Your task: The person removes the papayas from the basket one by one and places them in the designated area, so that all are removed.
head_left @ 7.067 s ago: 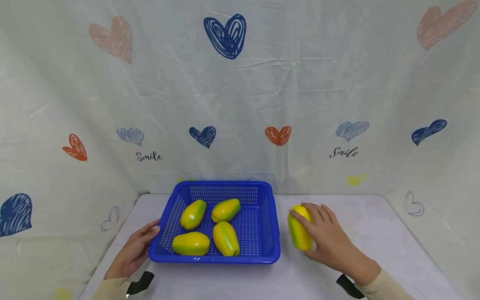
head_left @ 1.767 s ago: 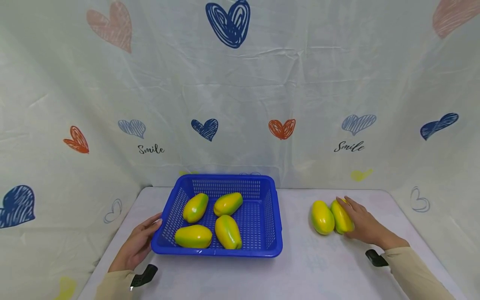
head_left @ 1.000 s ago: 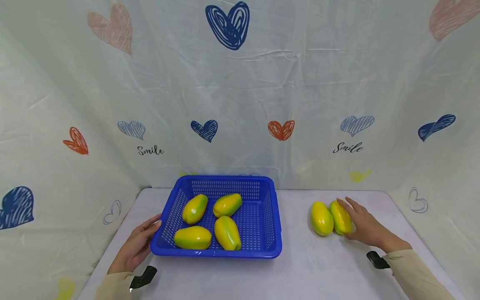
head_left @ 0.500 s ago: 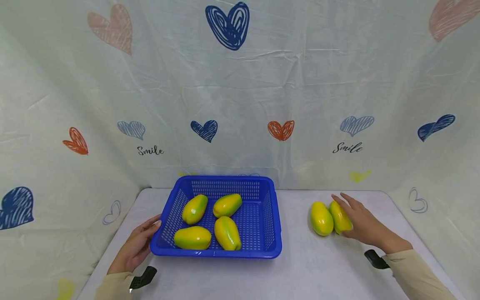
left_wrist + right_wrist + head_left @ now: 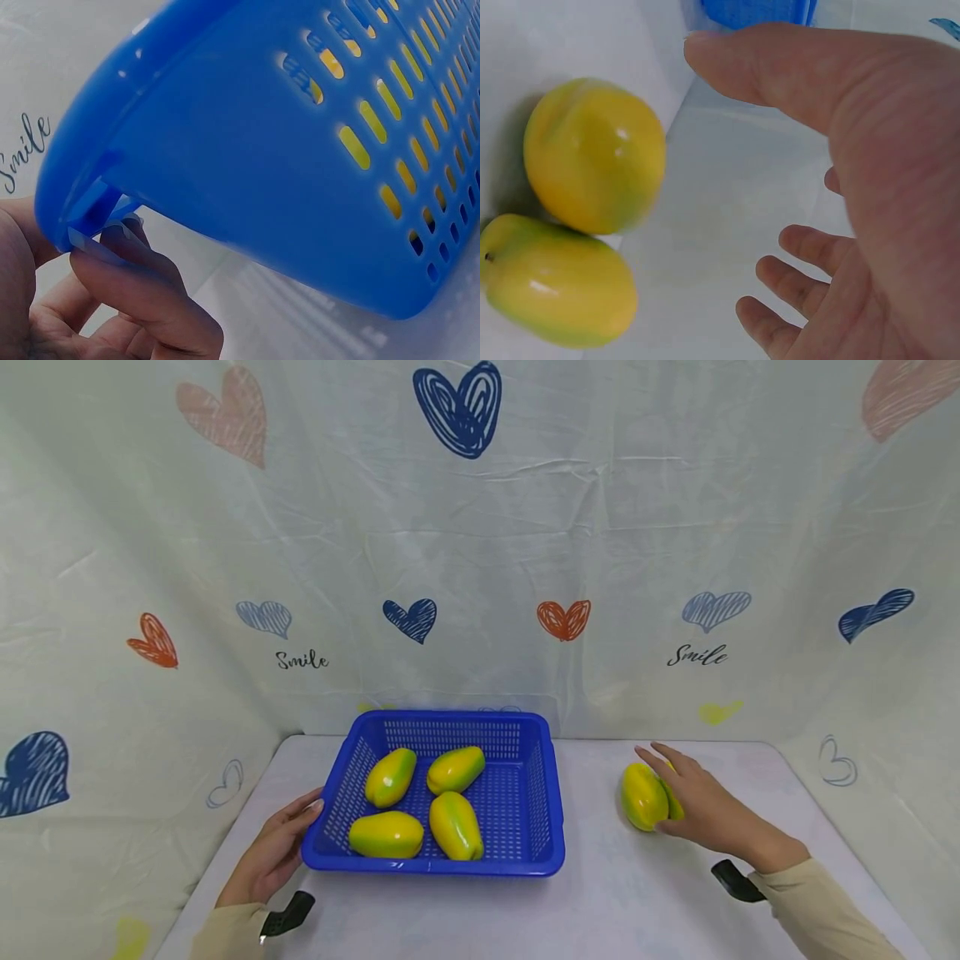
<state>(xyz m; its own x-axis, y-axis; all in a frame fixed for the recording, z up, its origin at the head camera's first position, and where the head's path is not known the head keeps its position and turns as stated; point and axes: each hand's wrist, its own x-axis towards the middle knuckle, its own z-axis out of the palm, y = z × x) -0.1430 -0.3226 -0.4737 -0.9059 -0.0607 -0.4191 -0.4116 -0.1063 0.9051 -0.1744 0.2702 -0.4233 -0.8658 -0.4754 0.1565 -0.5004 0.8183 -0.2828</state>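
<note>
My left hand (image 5: 276, 847) grips the left rim of a blue plastic basket (image 5: 525, 864); in the left wrist view, curled fingers (image 5: 142, 292) hook under the rim. Several glossy yellow-green fruits like papayas lie in the basket, one of them at the front (image 5: 455, 827). On the table to the right, two more lie side by side: a left papaya (image 5: 643, 797) and a right papaya (image 5: 674, 803), partly hidden by my hand. My right hand (image 5: 708, 806) hovers over this pair, fingers spread. The right wrist view shows its thumb (image 5: 772, 64) apart from both fruits.
The white table (image 5: 600, 902) stands against a pale curtain (image 5: 480, 543) printed with hearts and "Smile". The basket sits near its back edge, left of the pair. Dark straps (image 5: 738, 881) circle both wrists.
Earlier my right hand held one papaya near the basket, then rested on the right one of two farther right. It has let go and moved left over the left papaya. My left hand stays.
</note>
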